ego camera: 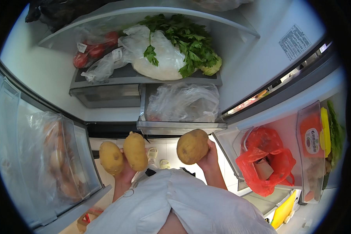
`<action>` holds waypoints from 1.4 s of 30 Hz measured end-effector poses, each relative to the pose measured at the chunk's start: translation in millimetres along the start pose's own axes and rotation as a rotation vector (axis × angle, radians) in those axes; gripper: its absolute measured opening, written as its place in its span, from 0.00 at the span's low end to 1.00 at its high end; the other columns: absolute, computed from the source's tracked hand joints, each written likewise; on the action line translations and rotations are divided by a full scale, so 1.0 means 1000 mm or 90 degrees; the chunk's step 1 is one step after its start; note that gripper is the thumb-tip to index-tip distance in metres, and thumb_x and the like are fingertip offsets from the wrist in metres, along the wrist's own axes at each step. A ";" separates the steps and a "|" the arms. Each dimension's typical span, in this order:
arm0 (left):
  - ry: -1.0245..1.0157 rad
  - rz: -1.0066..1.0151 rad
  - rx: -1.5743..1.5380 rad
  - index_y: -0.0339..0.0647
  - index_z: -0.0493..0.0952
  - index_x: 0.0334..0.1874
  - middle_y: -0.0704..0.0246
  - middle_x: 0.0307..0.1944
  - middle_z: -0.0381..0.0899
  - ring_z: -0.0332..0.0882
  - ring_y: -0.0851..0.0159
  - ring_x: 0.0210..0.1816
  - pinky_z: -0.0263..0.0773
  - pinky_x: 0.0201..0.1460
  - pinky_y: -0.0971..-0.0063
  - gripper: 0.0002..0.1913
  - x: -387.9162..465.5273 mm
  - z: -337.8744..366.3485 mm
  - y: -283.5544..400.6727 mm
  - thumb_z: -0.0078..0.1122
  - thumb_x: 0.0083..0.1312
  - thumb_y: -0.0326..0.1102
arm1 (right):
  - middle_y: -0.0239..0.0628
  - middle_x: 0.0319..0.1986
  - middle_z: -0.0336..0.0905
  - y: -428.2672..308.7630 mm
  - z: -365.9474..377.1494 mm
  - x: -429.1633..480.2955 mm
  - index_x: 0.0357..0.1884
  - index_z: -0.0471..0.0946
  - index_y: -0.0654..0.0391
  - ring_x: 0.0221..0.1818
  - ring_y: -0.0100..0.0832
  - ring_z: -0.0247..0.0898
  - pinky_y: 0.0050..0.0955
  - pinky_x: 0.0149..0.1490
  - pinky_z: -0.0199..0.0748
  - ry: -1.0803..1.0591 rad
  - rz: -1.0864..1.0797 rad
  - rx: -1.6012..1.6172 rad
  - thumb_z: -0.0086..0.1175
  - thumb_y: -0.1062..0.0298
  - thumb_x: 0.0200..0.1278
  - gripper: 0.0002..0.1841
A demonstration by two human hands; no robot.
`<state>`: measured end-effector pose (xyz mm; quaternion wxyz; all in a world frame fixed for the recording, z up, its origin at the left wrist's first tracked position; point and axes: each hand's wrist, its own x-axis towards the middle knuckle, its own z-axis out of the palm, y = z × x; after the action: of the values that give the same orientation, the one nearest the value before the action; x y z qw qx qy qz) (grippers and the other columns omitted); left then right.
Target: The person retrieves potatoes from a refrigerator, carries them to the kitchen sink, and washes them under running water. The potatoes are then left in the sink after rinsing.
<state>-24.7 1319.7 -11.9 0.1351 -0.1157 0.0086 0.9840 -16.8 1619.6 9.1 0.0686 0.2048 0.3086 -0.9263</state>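
Note:
Two potatoes rest side by side in my left hand (127, 174): a rounder potato (111, 158) on the outside and a longer potato (135, 151) next to it. A large potato (192, 146) is held in my right hand (210, 156), its fingers mostly hidden behind it. Both hands are in front of the open refrigerator. Just beyond them a clear drawer (181, 125) is pulled out, with a crumpled clear plastic bag (184, 102) inside. The drawer (106, 96) to its left sits further back.
On the shelf (105, 82) lie bagged tomatoes (96, 51), a white plastic bag (161, 58) and leafy celery (190, 41). The left door bin holds bagged eggs (58, 158). In the right door are a red plastic bag (266, 166) and a yellow-lidded container (311, 134).

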 end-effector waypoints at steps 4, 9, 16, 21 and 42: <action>-0.038 0.028 0.038 0.42 0.81 0.43 0.57 0.65 0.72 0.58 0.43 0.72 0.40 0.76 0.37 0.19 -0.002 0.004 0.011 0.55 0.66 0.52 | 0.44 0.56 0.75 0.011 -0.019 0.032 0.62 0.68 0.65 0.60 0.38 0.71 0.37 0.67 0.66 -0.047 0.025 -0.096 0.62 0.52 0.56 0.36; -0.057 0.005 -0.012 0.42 0.80 0.45 0.54 0.69 0.66 0.55 0.40 0.72 0.43 0.75 0.36 0.19 -0.004 0.008 0.012 0.56 0.65 0.52 | 0.42 0.53 0.77 0.012 -0.015 0.051 0.61 0.69 0.65 0.58 0.36 0.72 0.33 0.65 0.67 -0.146 0.001 -0.209 0.61 0.54 0.55 0.34; -0.023 -0.001 -0.056 0.42 0.79 0.44 0.53 0.71 0.63 0.54 0.41 0.73 0.44 0.76 0.39 0.18 -0.005 0.013 0.006 0.54 0.66 0.51 | 0.40 0.55 0.77 -0.003 -0.002 0.104 0.58 0.73 0.63 0.60 0.34 0.71 0.33 0.66 0.65 -0.040 -0.012 -0.075 0.59 0.59 0.61 0.26; -0.017 -0.008 -0.011 0.42 0.79 0.44 0.52 0.71 0.62 0.51 0.42 0.75 0.42 0.78 0.43 0.20 -0.003 0.021 0.005 0.55 0.65 0.53 | 0.37 0.57 0.76 -0.019 0.010 0.169 0.61 0.71 0.60 0.61 0.35 0.70 0.34 0.68 0.65 -0.102 -0.063 -0.118 0.59 0.58 0.64 0.26; 0.100 -0.200 0.005 0.39 0.81 0.46 0.53 0.67 0.68 0.60 0.41 0.71 0.50 0.76 0.43 0.16 -0.034 0.012 0.013 0.61 0.64 0.43 | 0.43 0.62 0.72 0.053 -0.086 0.038 0.66 0.66 0.58 0.65 0.38 0.68 0.40 0.68 0.69 0.009 0.006 -0.066 0.56 0.57 0.65 0.29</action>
<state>0.3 1298.6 7.7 0.2866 -0.1913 0.0045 0.9387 -9.2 1628.3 -98.1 0.0813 0.2088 0.3556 -0.9074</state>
